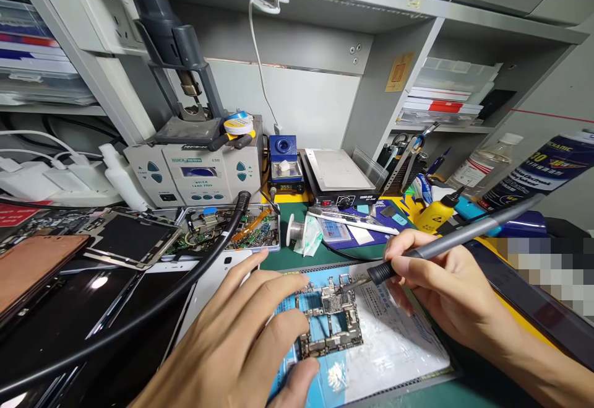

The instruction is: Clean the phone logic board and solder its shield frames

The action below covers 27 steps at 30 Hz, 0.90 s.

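A phone circuit board (331, 301) with square openings lies on the white and blue printed mat (392, 327). My left hand (241, 327) is spread flat at the board's left side, fingertips at or over its edge; exact contact is hard to make out. In my right hand (440, 284) is a slim pen-shaped tool (445, 238) with a grey handle and black ribbed grip, held like a pencil. Its thin metal tip reaches the upper part of the board, by a densely populated chip area. Whether the tip touches is too small to tell.
Behind the mat stand a solder spool (296, 230), a small heating plate (341, 173) and a hot-air station (199, 173). A thick black hose (185, 284) crosses the left side over phones. A yellow bottle (436, 213) stands at the right, near a spray can (541, 169).
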Each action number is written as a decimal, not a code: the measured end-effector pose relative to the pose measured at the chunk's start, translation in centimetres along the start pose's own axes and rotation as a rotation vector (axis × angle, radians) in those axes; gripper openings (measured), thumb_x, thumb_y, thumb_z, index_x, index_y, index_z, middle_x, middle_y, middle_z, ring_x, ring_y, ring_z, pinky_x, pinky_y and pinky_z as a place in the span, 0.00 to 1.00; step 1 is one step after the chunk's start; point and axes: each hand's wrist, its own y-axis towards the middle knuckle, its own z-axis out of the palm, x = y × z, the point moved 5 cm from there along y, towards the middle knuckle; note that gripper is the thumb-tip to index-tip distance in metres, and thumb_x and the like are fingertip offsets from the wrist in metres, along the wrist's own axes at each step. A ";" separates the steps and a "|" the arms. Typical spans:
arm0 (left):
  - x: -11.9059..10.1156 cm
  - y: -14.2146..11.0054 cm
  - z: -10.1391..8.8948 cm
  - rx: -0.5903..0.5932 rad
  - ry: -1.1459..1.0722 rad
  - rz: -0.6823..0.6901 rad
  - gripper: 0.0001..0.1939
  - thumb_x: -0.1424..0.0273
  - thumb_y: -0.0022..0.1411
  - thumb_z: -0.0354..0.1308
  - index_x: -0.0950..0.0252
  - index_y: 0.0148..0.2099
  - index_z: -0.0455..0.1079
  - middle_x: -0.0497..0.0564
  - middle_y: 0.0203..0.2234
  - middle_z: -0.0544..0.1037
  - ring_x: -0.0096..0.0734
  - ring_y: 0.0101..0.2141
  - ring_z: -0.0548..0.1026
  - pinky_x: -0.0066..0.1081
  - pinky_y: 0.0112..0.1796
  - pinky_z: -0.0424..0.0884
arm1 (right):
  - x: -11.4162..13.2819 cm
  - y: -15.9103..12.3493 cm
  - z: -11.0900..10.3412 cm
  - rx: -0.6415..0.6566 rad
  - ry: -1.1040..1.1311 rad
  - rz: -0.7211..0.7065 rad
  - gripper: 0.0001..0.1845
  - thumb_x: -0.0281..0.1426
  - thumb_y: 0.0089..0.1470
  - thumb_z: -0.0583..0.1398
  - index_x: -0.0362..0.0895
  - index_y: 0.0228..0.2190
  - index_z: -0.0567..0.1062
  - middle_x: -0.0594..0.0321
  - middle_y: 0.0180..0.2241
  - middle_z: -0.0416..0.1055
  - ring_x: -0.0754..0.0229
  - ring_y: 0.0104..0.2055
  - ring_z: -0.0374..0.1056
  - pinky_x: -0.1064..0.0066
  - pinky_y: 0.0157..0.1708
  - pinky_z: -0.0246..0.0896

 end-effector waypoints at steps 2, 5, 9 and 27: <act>0.2 0.0 0.3 0.009 0.011 -0.048 0.03 0.70 0.66 0.59 0.56 0.42 0.70 0.43 0.48 0.80 0.28 0.61 0.69 0.31 0.71 0.48 | -0.1 0.0 0.0 0.003 0.003 -0.002 0.11 0.36 0.51 0.73 0.44 0.26 0.81 0.67 0.18 0.69 0.66 0.17 0.64 0.77 0.17 0.60; 0.1 -0.1 0.4 -0.020 0.011 -0.009 0.04 0.71 0.66 0.58 0.56 0.42 0.70 0.43 0.49 0.80 0.28 0.61 0.68 0.31 0.71 0.49 | -0.2 0.1 -0.1 0.002 0.010 -0.004 0.10 0.36 0.51 0.73 0.44 0.26 0.81 0.67 0.19 0.69 0.66 0.18 0.65 0.76 0.17 0.62; 0.4 0.2 0.3 -0.017 -0.010 -0.013 0.03 0.69 0.66 0.60 0.56 0.42 0.70 0.43 0.48 0.80 0.28 0.62 0.67 0.31 0.71 0.48 | -0.3 0.1 -0.1 0.006 0.019 -0.013 0.10 0.36 0.49 0.74 0.44 0.26 0.82 0.68 0.18 0.69 0.66 0.17 0.65 0.77 0.16 0.61; 0.2 0.3 -0.1 0.042 -0.042 -0.039 0.04 0.69 0.66 0.60 0.59 0.43 0.71 0.47 0.48 0.80 0.27 0.60 0.70 0.33 0.71 0.50 | -0.7 -0.1 0.2 0.057 0.046 -0.003 0.10 0.37 0.52 0.74 0.45 0.28 0.81 0.70 0.17 0.69 0.67 0.18 0.68 0.80 0.18 0.64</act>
